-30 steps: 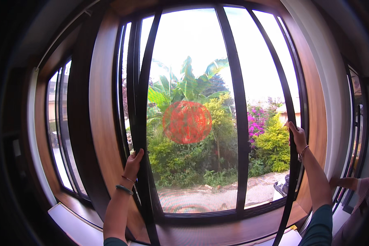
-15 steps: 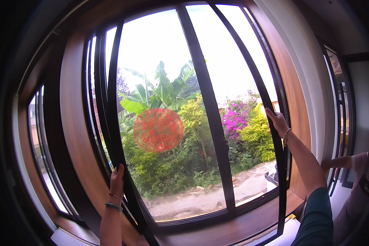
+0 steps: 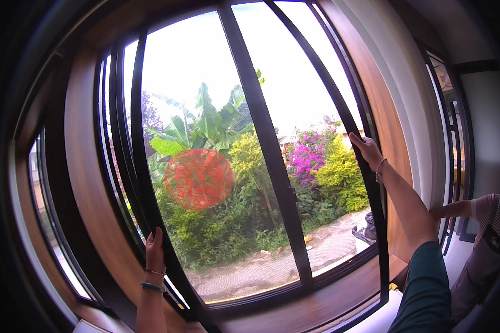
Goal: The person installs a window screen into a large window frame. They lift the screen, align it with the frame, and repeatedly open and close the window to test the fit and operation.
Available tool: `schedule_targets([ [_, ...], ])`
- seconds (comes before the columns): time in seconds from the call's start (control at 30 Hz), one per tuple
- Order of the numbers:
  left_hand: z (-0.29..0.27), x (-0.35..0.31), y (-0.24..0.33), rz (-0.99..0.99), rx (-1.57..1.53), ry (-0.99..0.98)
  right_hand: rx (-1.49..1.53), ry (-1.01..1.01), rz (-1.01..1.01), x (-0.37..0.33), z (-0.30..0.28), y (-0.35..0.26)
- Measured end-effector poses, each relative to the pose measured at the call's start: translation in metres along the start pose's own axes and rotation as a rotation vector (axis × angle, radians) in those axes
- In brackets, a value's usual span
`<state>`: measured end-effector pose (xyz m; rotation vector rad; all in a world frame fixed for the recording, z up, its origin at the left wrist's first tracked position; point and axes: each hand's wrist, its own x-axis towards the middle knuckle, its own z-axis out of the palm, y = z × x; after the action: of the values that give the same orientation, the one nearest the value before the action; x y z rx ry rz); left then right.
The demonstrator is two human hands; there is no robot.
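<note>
A black-framed window sash stands upright in a wooden window opening. The left hand wraps its left edge low down; the right hand grips its right edge higher. Since earlier, the left hand sits lower.

The wooden window sill carries the dark window frame standing upright.

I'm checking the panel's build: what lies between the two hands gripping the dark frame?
In the head view, between the left hand and right hand runs the frame's dark centre bar, with mesh either side and a round red sticker.
</note>
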<state>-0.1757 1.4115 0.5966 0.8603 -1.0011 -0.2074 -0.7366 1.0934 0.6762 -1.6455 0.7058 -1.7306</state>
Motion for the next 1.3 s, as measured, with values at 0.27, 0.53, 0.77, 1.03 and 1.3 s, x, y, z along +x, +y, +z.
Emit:
schedule_targets([
  [0.27, -0.001, 0.002, 0.013, 0.012, -0.017, -0.005, 0.060, -0.057, 0.032, -0.001, 0.014, 0.003],
  [0.53, -0.026, 0.024, 0.009, 0.010, -0.024, -0.002, 0.086, -0.054, 0.020, -0.011, 0.041, 0.009],
  [0.77, -0.002, 0.013, 0.017, -0.007, 0.031, 0.035, 0.087, -0.058, 0.011, -0.009, 0.048, 0.024],
  [1.03, -0.024, 0.039, -0.013, 0.048, 0.039, 0.050, 0.080, -0.051, 0.034, 0.010, 0.050, 0.029],
  [1.3, 0.010, 0.022, -0.004, 0.010, -0.021, -0.021, 0.136, -0.031, 0.052, 0.022, 0.033, 0.040],
])
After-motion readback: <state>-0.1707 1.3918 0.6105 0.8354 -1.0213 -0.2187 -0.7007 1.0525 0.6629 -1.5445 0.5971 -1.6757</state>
